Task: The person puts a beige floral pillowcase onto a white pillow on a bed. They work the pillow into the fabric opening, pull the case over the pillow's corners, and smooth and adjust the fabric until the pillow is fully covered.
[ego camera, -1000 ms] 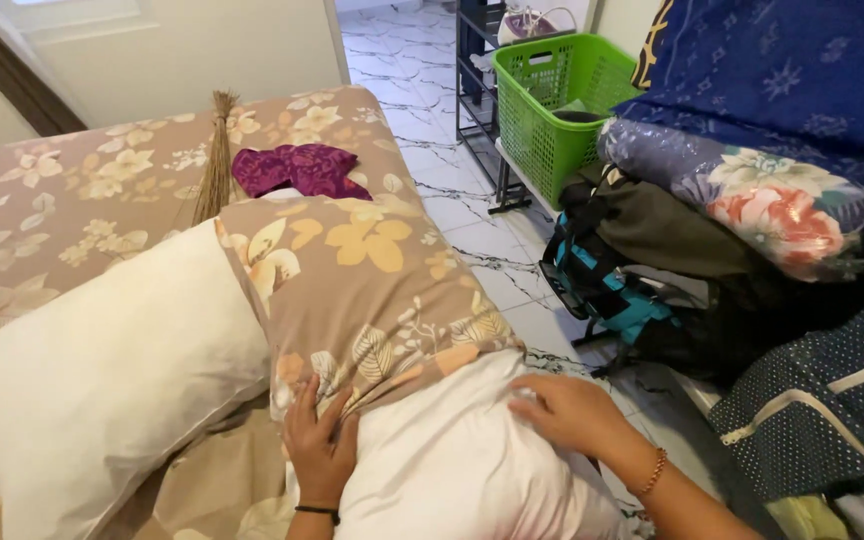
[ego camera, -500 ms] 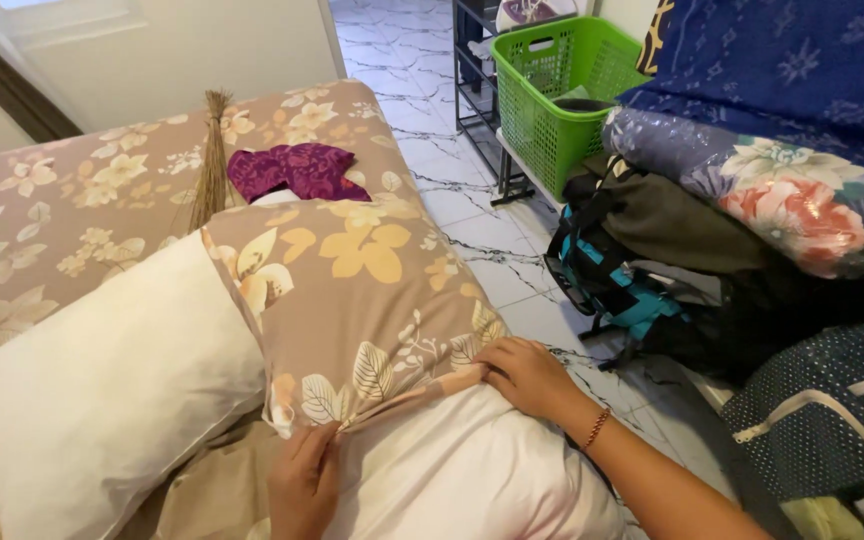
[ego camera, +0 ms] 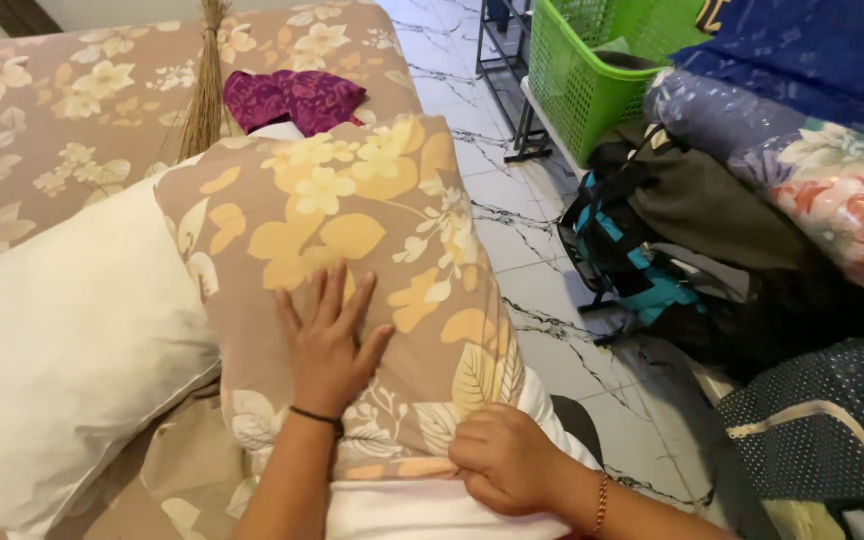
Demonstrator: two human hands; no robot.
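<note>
Now the floral pillowcase (ego camera: 352, 260) covers most of the white pillow (ego camera: 452, 510), only a strip of white shows at the near end, right in front of the person, on the bed w/ a matching floral sheet (ego camera: 62, 110). Left hand (ego camera: 330, 345) lies flat on the case, fingers spread and released, pressing the stuffing down. Right hand (ego camera: 507, 462) is clenched on the case's open hem, at the near right corner.

Doing this step well, as I judge it: keep the flat palm pinning the pillow so it doesn't slide, tug the hem evenly toward the body, then work the other corner too so the case sits straight, no bunching.

Beside it on the left, touching, a bare white pillow (ego camera: 62, 340). Farther up the bed: purple cloth (ego camera: 297, 98) and a stick broom (ego camera: 202, 90). Off to the right, a green laundry basket (ego camera: 592, 80), a black-teal backpack (ego camera: 632, 250), rolled floral bedding (ego camera: 812, 190), marble-look floor tiles (ego camera: 522, 240).
</note>
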